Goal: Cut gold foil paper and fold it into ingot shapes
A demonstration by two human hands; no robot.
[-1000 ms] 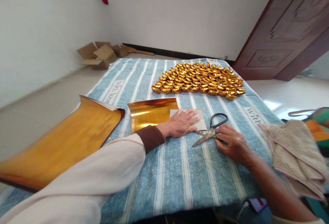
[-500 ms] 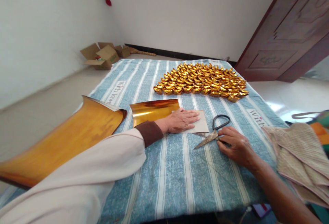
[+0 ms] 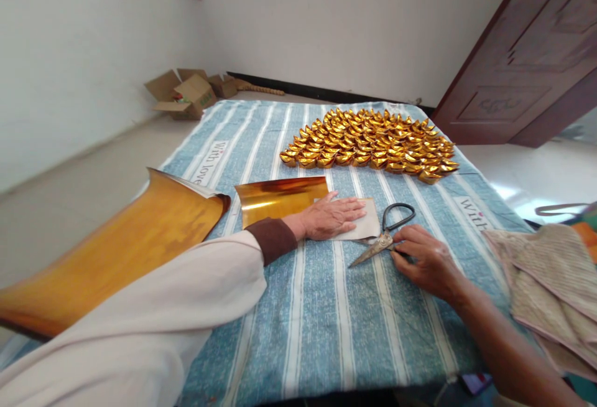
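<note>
Head view: striped cloth (image 3: pixel 326 320) spread over table, big gold sheet (image 3: pixel 116 251) curling at left, heap of folded gold ingots (image 3: pixel 373 144) at far side. Left hand (image 3: pixel 333 217) flat, fingers spread, pressing small sheet (image 3: pixel 280 198) whose white back shows. Scissors (image 3: pixel 385 236) lying just right of it, long axis slanted, handles away, tip toward wearer. Right hand (image 3: pixel 422 257) nearer, fingers resting on lower handle, not seen closed round it.
</note>
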